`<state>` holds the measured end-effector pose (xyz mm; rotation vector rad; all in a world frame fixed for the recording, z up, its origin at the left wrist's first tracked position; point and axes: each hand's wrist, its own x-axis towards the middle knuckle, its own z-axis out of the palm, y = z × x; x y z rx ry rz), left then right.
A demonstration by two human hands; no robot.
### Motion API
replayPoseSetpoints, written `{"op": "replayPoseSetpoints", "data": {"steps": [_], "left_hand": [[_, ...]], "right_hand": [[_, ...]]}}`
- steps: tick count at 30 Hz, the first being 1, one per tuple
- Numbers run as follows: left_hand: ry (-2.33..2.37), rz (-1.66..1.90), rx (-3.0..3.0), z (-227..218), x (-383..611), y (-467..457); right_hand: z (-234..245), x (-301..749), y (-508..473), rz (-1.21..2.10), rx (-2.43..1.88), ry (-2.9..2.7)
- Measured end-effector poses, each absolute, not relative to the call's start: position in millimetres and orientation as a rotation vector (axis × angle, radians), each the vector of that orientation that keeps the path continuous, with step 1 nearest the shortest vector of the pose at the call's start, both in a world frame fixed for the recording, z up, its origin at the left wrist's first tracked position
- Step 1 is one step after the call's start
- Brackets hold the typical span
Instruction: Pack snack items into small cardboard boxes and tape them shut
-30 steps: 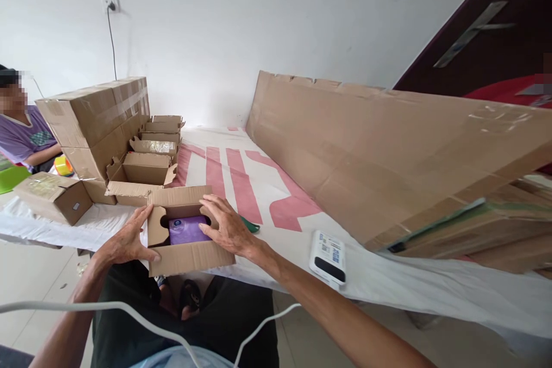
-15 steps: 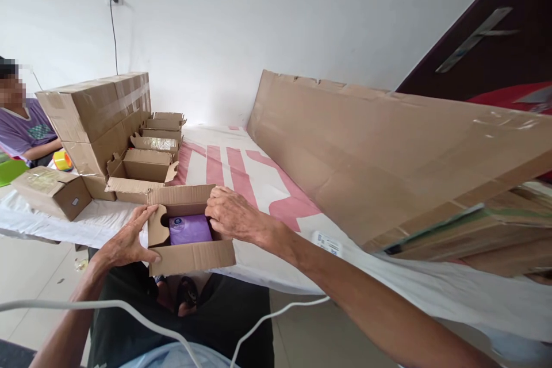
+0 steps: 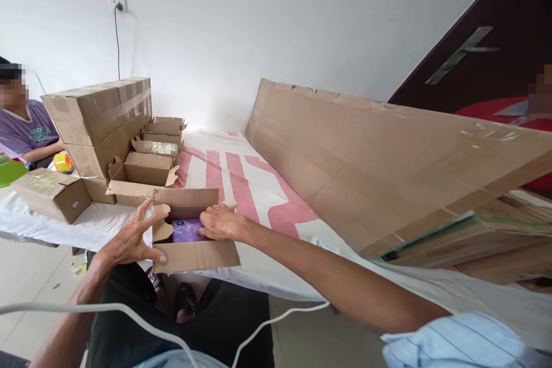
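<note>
A small open cardboard box [image 3: 194, 253] sits at the near edge of the white-covered table [image 3: 259, 253], with a purple packet [image 3: 184, 230] inside it. My left hand [image 3: 129, 241] grips the box's left side, thumb on the front wall and fingers by the left flap. My right hand [image 3: 219, 222] reaches into the box from the right, fingers bent over the right flap and pressing down beside the packet. Both back flaps of the box stand up.
More open small boxes [image 3: 142, 175] line up behind, next to stacked taped cartons [image 3: 99, 109] and one closed box [image 3: 52, 195]. A large flattened cardboard sheet [image 3: 388, 155] leans at the right. A seated person [image 3: 21, 126] is at far left, with a yellow tape roll [image 3: 63, 162].
My right hand has moved from the box's top rim down into the box at its right flap. The view shifted, hiding the white device on the table behind my right arm.
</note>
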<state>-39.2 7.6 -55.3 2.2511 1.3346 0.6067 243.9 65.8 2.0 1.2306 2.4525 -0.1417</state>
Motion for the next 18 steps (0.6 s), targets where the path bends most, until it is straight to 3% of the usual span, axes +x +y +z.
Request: {"op": "replayPoseSetpoints", "data": {"steps": [5,13,18], "left_hand": [[1.296,0.624,2.183,-65,-35,12],[1.296,0.75,2.103,-75,-26,3],[1.333,0.745,2.092,-76,-21,-1]], "right_hand": [[-6,235,85,-0.374,1.321,2.295],[-38,252,78,-0.526,1.726,2.491],[-46,256,75,-0.931,1.923,2.527]]}}
